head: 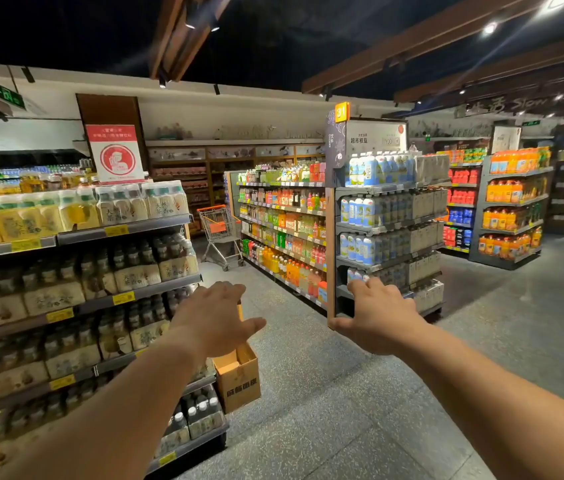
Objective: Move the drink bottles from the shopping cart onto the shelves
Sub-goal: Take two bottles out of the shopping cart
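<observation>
Your left hand [216,315] and right hand [379,315] both reach out in front of you, palms down, fingers spread and relaxed, holding nothing. The shopping cart [220,233], with its orange handle and seat flap, stands well beyond your hands at the far end of the aisle; whether any drink bottles lie inside it cannot be made out from here. To the left of the cart, and running back toward you, the tea shelves [76,237] carry shrink-wrapped packs of bottled tea on every level. To the right of the cart, a shelf of colourful drinks [282,230] lines the aisle, ending in a rack of blue-and-white bottles [360,209]. Nearer to you than the cart, an open cardboard box [239,375] sits on the floor against the foot of the tea shelves, just below your left hand.
</observation>
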Action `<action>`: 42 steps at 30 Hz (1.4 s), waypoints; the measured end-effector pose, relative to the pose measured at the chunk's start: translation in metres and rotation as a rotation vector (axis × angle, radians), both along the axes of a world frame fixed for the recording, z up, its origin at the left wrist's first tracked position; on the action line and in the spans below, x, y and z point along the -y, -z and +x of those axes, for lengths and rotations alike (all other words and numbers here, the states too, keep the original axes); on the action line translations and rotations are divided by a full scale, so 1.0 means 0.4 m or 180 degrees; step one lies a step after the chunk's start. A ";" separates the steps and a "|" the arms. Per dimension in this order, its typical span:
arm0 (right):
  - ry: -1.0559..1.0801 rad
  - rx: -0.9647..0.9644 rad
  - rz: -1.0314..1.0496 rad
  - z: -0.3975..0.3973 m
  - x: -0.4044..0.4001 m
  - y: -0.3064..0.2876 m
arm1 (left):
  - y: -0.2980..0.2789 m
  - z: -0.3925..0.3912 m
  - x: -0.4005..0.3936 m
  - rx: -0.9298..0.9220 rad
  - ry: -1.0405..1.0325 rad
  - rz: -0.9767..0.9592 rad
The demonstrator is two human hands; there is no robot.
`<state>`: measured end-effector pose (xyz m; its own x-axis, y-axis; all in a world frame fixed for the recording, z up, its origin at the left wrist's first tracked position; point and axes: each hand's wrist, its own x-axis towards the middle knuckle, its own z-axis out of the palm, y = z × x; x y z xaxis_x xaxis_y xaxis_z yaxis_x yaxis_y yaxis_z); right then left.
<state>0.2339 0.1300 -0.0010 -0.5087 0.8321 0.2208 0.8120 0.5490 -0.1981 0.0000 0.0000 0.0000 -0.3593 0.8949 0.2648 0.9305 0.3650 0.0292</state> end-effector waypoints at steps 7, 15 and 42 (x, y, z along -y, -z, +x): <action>0.0011 0.0106 -0.0020 -0.234 -0.324 0.035 | 0.052 -0.232 -0.339 0.0139 0.0152 -0.0044; 0.0054 -0.0078 -0.0080 -0.528 -0.777 -0.007 | -0.009 -0.537 -0.841 -0.0215 0.0242 -0.0438; -0.0270 0.0049 0.0001 -1.514 -2.500 0.014 | 0.031 -1.487 -2.514 0.0313 -0.0261 -0.0031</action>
